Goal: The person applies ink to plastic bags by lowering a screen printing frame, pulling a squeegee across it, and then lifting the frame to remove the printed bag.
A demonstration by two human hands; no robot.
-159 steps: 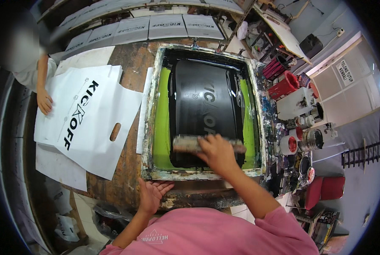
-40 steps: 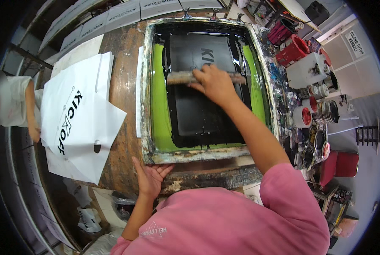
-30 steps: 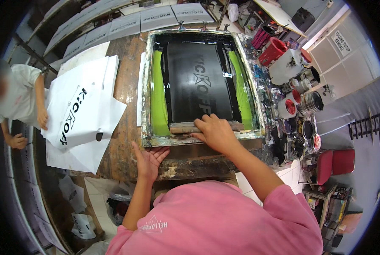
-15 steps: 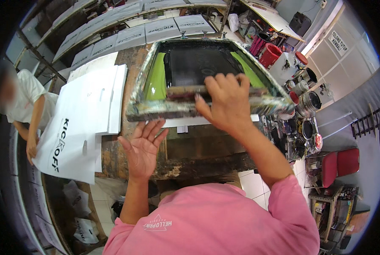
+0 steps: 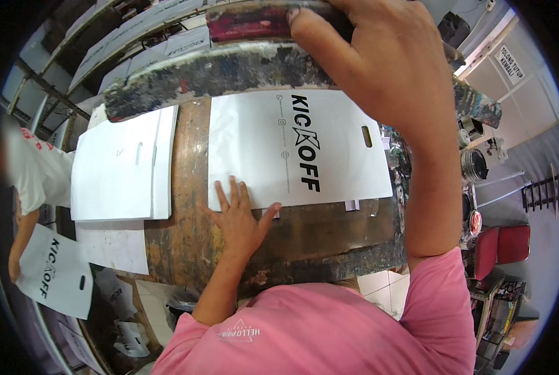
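Note:
A white plastic bag (image 5: 248,137) with black print and a slot handle lies flat on the worn wooden table. My left hand (image 5: 235,215) rests on its near edge, fingers spread. Above the bag's far side, a paint-stained screen printing frame (image 5: 223,72) is raised, its near rail toward me. My right hand (image 5: 385,69) is closed round a squeegee (image 5: 251,26) at that rail; its fingertips are partly cut off by the picture's top edge. The mesh of the frame cannot be seen from here.
Left of the bag sits a stack of white bags (image 5: 114,172). Beyond it a co-worker (image 5: 42,175) holds a printed bag (image 5: 67,290). Racks (image 5: 98,62) with more bags stand behind. Ink tins (image 5: 473,164) and a red chair (image 5: 501,247) are at right.
The frame has tilted up toward me with the squeegee and my right hand, uncovering the printed bag. My left hand has moved onto that bag. The co-worker's printed bag has moved down and left, off the stack.

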